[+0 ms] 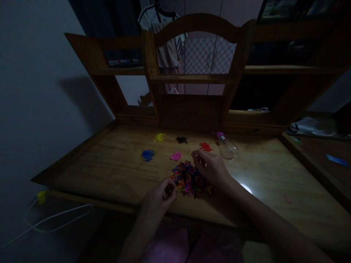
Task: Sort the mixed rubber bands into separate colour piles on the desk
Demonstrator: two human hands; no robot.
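Note:
A mixed heap of many-coloured rubber bands lies on the wooden desk between my hands. My left hand is at the heap's left edge, its fingers curled and thumb and forefinger pressed together. Over the heap's upper right is my right hand, its fingertips pinched; what either hand holds, if anything, is too small to make out. Beyond the heap sit separate small piles: blue bands, yellow bands, pink bands, black bands and red bands, the red ones just past my right hand.
A clear bulb-shaped bottle with a purple cap lies on its side at the right of the piles. A wooden shelf unit closes off the desk's back. At lower left a white cord hangs by the desk edge. The light is dim.

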